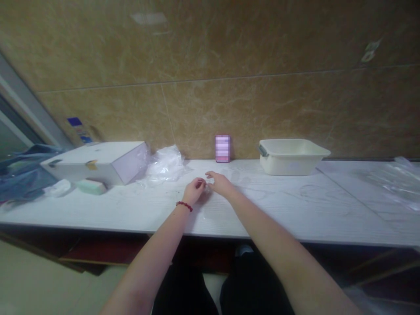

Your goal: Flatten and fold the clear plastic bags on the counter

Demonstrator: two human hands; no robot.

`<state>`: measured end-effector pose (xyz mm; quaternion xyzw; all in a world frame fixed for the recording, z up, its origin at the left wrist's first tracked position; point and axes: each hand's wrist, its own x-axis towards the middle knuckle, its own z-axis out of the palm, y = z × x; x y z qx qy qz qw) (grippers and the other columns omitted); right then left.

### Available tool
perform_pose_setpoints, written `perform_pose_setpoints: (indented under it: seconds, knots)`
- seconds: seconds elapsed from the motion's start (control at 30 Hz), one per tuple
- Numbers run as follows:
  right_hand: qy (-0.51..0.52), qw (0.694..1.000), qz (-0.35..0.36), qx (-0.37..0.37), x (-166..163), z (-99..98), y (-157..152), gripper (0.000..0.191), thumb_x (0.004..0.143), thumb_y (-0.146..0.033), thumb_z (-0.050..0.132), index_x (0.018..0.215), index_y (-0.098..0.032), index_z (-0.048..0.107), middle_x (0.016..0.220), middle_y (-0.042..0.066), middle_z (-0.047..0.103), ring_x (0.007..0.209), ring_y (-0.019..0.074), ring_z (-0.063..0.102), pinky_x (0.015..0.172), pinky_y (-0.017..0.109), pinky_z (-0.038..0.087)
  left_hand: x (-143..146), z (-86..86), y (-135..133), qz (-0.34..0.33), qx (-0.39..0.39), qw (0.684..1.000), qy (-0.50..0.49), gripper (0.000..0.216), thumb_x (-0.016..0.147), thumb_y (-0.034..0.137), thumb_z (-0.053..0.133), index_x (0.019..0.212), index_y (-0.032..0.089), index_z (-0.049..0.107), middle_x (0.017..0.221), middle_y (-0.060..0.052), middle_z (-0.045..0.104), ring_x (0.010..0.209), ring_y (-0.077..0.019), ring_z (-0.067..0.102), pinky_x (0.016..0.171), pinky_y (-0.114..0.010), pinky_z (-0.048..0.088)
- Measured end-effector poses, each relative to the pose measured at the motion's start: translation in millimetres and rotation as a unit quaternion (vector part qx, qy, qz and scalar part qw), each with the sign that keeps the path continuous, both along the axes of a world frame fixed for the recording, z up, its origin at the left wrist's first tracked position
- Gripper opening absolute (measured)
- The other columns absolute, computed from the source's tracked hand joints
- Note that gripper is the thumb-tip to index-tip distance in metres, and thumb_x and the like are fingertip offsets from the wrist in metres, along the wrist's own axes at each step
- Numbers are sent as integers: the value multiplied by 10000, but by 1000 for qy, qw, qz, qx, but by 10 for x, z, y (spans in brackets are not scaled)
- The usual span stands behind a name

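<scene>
My left hand (194, 190), with a dark red beaded bracelet (184, 204) at its wrist, is just above the middle of the white tabletop (131, 210). Its fingers are curled together in a pinch, and whatever they hold is too small to make out. Close on its right is my right hand (221, 183), thumb and forefinger apart, its fingertips near the left ones. I can make out nothing held in it. Behind both hands a phone (222, 148) with a lit, blurred-out screen stands upright against the wall.
A cream plastic basin (290, 157) stands at the back right, and clear plastic wrapping (398, 181) lies at the far right. To the left are a white box (95, 159), crumpled plastic bags (166, 164), a pale green block (92, 187) and a blue-capped container (79, 130).
</scene>
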<state>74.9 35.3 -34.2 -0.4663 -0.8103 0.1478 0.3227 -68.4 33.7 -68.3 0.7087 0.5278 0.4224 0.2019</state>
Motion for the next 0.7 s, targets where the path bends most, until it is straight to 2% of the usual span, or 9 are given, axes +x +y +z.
perform_pose_setpoints:
  seconds: [0.1, 0.2, 0.33, 0.47, 0.53, 0.7]
  knots:
    - [12, 1000, -14, 12, 32, -52, 14, 221, 728, -163, 437, 919, -195, 544, 842, 7, 610, 704, 92, 538, 674, 205, 393, 7, 3, -31, -16, -23, 999, -40, 237, 727, 347, 435, 865, 168, 508, 731, -22, 603, 618, -121, 560, 565, -237, 435]
    - [0, 1000, -8, 29, 135, -82, 0, 173, 718, -148, 435, 807, -189, 578, 806, 1, 608, 707, 92, 532, 672, 195, 386, -33, 10, -79, -39, -19, 998, -44, 280, 716, 384, 451, 879, 161, 501, 819, -43, 591, 736, -138, 560, 603, -240, 449]
    - [-48, 998, -1, 33, 284, -94, -31, 192, 674, -92, 447, 750, -183, 598, 771, 6, 594, 692, 93, 517, 671, 192, 374, -142, 16, -126, -44, 13, 997, 54, 275, 730, 387, 423, 835, 160, 538, 839, -51, 586, 803, -158, 540, 700, -286, 435]
    - [-95, 995, 2, 12, 385, -105, -70, 188, 654, -85, 460, 713, -174, 614, 745, 18, 576, 683, 99, 505, 660, 192, 369, -188, 17, -147, -89, 36, 982, 162, 348, 653, 426, 519, 864, 153, 562, 851, -59, 589, 788, -177, 537, 730, -307, 423]
    - [-106, 994, 0, 2, 422, -111, -92, 185, 646, -87, 469, 712, -172, 620, 753, 24, 571, 692, 103, 503, 660, 193, 369, -183, 19, -149, -105, 43, 976, 187, 349, 658, 430, 514, 867, 156, 572, 854, -56, 593, 795, -176, 537, 732, -296, 421]
    - [-109, 994, 12, -14, 511, -123, -132, 186, 636, -91, 484, 709, -177, 630, 793, 28, 576, 762, 117, 508, 704, 200, 367, -185, 14, -111, -90, 69, 971, 209, 281, 751, 345, 401, 828, 167, 604, 833, -50, 608, 815, -159, 539, 748, -269, 411]
